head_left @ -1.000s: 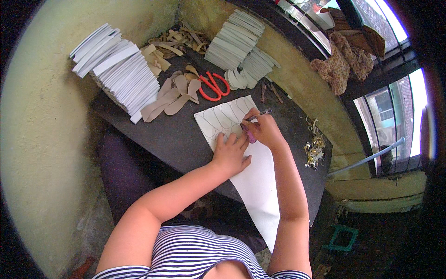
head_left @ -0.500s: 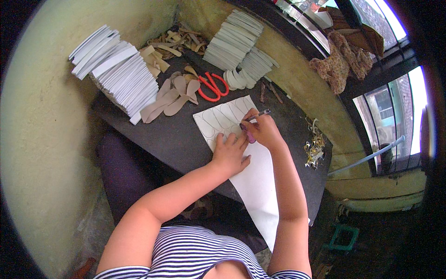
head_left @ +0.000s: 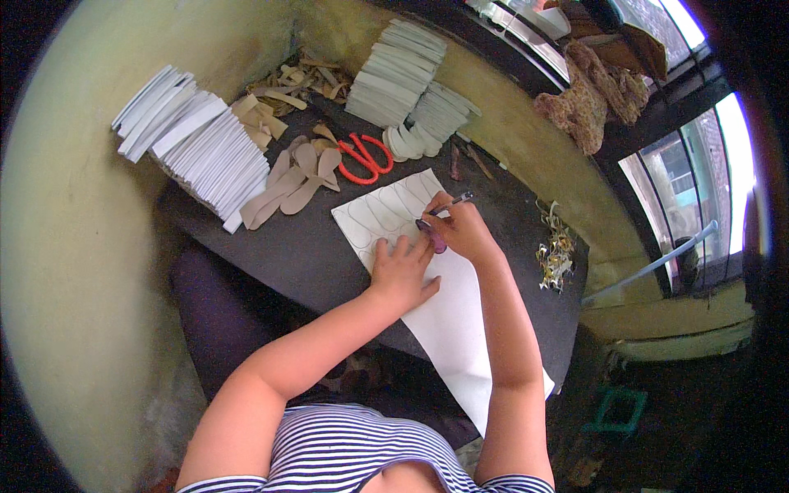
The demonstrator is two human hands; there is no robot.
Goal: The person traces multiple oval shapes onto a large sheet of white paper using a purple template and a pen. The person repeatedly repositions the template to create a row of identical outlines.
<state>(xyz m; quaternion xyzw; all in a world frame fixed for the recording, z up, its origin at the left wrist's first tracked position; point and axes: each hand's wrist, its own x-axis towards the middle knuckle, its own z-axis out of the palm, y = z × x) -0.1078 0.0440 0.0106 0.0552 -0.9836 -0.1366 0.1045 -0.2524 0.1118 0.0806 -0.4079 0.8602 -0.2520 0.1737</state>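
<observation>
A long white sheet [head_left: 452, 304] runs across the dark table toward my body. Several rounded, elongated outlines are drawn on its far end. In my right hand [head_left: 464, 232] is a pen [head_left: 462, 199], closed in the fingers and tilted over the sheet. A small purple piece with a dark tip [head_left: 436, 241] lies between my hands, partly covered, so its full shape is hidden. My left hand [head_left: 399, 274] rests flat on the sheet with fingers spread, its fingertips beside the purple piece. The pen's writing tip is hidden by my right hand.
Red-handled scissors [head_left: 371, 156] and beige shaped cutouts [head_left: 302, 177] lie beyond the sheet. Stacks of white strips [head_left: 209, 148] and grey-white pieces [head_left: 394, 78] stand at the back. Scraps [head_left: 555, 251] sit at the table's right; a wall [head_left: 74, 246] borders the left.
The view has shifted slightly, moving the far table items a little left in the picture. Both hands keep nearly the same place on the sheet, the pen still in my right hand.
</observation>
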